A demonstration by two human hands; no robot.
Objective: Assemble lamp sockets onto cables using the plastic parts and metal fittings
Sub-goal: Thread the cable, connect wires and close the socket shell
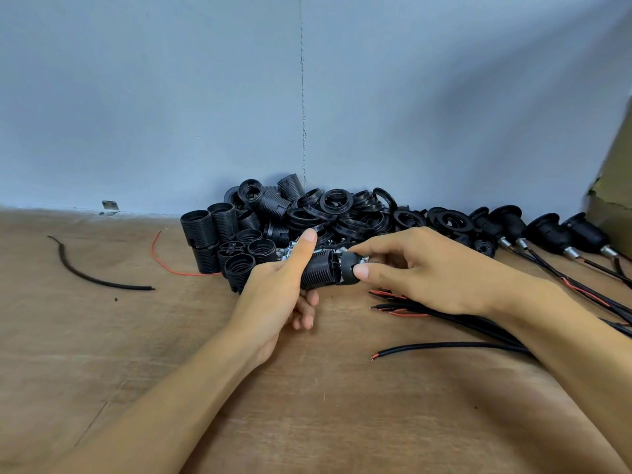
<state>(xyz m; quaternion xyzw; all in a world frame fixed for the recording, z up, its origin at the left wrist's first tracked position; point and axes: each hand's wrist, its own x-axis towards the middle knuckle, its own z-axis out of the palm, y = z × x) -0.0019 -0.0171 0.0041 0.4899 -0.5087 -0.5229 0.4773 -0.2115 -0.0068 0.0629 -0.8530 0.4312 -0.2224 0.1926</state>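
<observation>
Left hand (273,292) grips a black ribbed socket (319,272), and right hand (434,268) pinches the black cap (347,266) at its end.

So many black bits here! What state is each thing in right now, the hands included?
left hand, grips the threaded socket body.
right hand, pinches the cap.
threaded socket body, held lying sideways.
cap, against the body's end; fully joined or not, cannot tell.
loose socket bodies, heaped, unassembled.
rings, piled, unassembled.
finished sockets, wired, lying in a row.
bare cables, lying loose, ends stripped.
</observation>
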